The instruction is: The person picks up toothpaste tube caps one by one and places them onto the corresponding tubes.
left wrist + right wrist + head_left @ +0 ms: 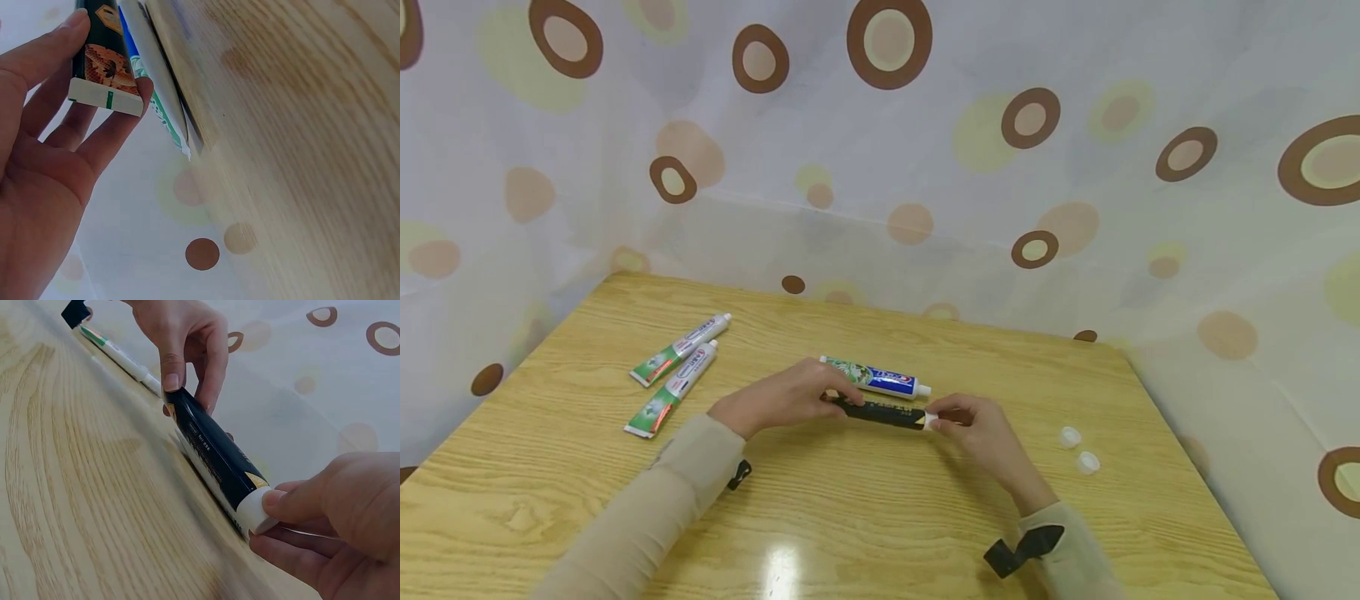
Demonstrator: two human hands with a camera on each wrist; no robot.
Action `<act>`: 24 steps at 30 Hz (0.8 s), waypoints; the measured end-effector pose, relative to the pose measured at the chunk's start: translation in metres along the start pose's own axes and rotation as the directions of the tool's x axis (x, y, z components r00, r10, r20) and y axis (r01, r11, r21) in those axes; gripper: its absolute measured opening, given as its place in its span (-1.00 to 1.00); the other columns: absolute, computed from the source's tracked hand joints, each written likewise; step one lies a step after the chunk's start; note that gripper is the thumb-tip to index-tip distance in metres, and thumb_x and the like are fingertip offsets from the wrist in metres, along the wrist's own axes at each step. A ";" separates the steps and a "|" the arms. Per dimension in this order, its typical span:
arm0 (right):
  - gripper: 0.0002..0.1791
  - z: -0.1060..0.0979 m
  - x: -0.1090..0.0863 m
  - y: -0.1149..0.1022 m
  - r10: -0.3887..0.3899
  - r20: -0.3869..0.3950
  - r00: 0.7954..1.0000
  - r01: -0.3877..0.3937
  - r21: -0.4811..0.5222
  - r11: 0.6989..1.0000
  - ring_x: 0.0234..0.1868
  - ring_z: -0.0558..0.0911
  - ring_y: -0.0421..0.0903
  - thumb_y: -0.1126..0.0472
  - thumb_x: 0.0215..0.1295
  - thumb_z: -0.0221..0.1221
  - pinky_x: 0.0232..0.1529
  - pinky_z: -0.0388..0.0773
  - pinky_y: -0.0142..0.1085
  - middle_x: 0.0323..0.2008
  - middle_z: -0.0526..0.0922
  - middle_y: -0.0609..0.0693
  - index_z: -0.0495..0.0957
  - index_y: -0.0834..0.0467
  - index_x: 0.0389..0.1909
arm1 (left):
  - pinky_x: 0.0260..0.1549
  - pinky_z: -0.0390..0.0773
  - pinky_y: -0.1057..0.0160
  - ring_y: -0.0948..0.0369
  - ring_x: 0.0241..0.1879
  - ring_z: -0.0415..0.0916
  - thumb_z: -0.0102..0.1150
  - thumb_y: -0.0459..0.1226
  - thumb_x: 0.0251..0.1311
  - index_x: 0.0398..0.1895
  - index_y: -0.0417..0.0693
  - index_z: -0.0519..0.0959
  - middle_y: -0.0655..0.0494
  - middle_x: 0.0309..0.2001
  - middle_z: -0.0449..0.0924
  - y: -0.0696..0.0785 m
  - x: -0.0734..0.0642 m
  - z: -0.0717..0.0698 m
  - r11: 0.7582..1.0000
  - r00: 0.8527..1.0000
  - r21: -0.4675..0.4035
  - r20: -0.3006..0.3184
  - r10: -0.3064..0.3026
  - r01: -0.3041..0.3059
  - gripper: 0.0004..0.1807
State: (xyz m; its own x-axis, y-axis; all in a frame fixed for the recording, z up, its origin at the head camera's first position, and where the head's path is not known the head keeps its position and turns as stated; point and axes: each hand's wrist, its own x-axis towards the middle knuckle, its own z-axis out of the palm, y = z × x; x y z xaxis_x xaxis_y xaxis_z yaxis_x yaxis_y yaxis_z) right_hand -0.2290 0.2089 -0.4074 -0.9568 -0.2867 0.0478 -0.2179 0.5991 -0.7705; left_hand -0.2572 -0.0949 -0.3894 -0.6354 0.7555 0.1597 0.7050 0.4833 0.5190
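Note:
Between both hands is a black toothpaste tube [887, 413] with gold lettering, held lengthwise over the table. My left hand [797, 397] grips its flat crimped end between thumb and fingers; the left wrist view shows that white end and a honeycomb picture on the tube [107, 65]. The thumb and fingers of my right hand [977, 429] pinch the white cap [255, 507] at the other end. Just behind the black tube lies a blue, green and white toothpaste tube [887, 382], its nozzle pointing right. The left hand partly overlaps it in the head view.
Two green and white toothpaste tubes [679, 350] [672, 390] lie side by side at the left of the wooden table [865, 517]. Two small white caps [1070, 437] [1087, 462] rest to the right of my right hand. A patterned sheet [865, 167] hangs behind the table.

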 end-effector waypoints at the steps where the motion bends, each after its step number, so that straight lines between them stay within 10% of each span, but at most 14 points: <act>1: -0.81 0.001 0.000 0.001 -0.004 -0.002 1.000 0.004 -0.009 1.000 -0.08 0.71 -0.07 0.34 0.29 0.27 -0.02 0.64 -0.21 -0.07 0.73 0.05 0.70 0.10 -0.11 | 0.00 0.63 0.22 0.20 0.07 0.63 0.34 -0.33 0.20 0.02 -0.01 0.70 0.12 0.03 0.71 0.000 0.000 0.001 1.000 1.000 -0.002 0.006 -0.008 0.008 -0.70; 24: -0.83 0.015 0.002 0.005 0.001 -0.006 1.000 -0.001 -0.073 0.997 -0.09 0.69 -0.06 0.40 0.26 0.28 -0.03 0.64 -0.22 -0.15 0.72 0.02 0.68 0.13 -0.17 | 0.03 0.60 0.22 0.19 0.01 0.60 0.37 -0.36 0.17 0.01 -0.06 0.67 0.09 0.01 0.69 -0.003 0.003 0.014 0.996 0.994 0.001 0.063 -0.092 0.092 -0.68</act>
State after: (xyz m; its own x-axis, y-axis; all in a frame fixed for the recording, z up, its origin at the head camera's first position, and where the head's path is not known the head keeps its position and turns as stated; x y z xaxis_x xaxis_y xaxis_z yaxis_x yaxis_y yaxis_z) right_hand -0.2290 0.2000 -0.4210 -0.9581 -0.2818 0.0511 -0.2304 0.6524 -0.7220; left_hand -0.2565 -0.0880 -0.4024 -0.6764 0.7342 0.0586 0.6440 0.5510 0.5307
